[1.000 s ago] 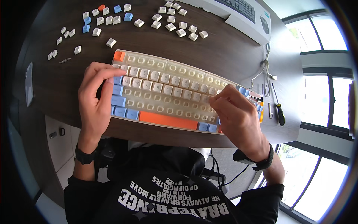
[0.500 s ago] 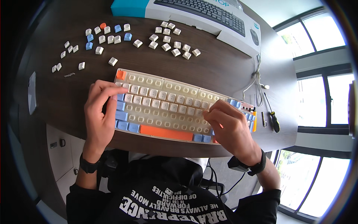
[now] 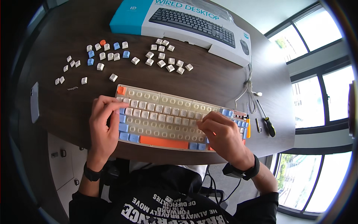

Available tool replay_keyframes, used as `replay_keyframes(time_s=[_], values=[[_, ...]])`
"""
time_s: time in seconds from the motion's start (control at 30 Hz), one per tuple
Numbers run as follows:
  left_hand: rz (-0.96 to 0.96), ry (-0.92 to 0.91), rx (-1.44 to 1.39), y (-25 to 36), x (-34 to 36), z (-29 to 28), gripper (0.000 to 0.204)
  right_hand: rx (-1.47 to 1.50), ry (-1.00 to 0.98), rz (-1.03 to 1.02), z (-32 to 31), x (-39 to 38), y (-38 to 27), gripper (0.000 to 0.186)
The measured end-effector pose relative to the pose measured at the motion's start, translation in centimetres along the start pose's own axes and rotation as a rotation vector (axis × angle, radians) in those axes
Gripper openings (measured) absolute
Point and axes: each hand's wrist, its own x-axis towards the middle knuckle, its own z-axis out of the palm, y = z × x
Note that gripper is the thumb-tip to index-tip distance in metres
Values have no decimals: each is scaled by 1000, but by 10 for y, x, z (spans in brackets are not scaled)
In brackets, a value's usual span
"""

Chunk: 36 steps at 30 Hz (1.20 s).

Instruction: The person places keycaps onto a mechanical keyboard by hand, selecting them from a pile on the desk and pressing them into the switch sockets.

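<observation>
1. Bench (image 3: 67, 110): dark wood surface; carries everything listed below.
2. Box (image 3: 179, 26): white and turquoise, printed with a dark keyboard and mouse; lies at the far side of the bench.
3. Keyboard (image 3: 164, 128): task object, lies near the bench's front edge, slightly skewed. Two rows of pale caps are fitted; other rows show bare, translucent mounts.
4. Right grip (image 3: 223, 139): over the keyboard's right part, fingers curled and bunched at the end of the lower pale row. Fingertips are partly hidden; cannot tell whether a cap is grasped.
5. Left grip (image 3: 103, 125): at the keyboard's upper-left corner, index tip on a pale cap, thumb tip close by. Cannot tell whether it is clenched on anything.
6. Orange bar (image 3: 164, 142): long key, seated in the keyboard's front row between blue caps.
7. Screwdriver (image 3: 269, 128): black and yellow handle, right of the keyboard, apart from it.
8. Loose keycaps (image 3: 113, 77): mostly white, some blue, one orange; scattered beyond the keyboard, well apart from both hands.
</observation>
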Motion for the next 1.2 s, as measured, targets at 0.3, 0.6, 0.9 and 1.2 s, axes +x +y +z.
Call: replay_keyframes(time_s=[0.3, 0.6, 0.9, 1.2], values=[[18, 9, -4, 0, -1, 1, 23, -24, 56, -44, 8, -15, 5, 25], [1, -15, -5, -2, 0, 0, 20, -247, 23, -166, 13, -15, 0, 33], [6, -5, -19, -4, 0, 2, 26, -380, -33, -200, 8, -19, -2, 47], [-14, -47, 5, -4, 1, -1, 20, -449, -8, -268, 4, -12, -2, 29]])
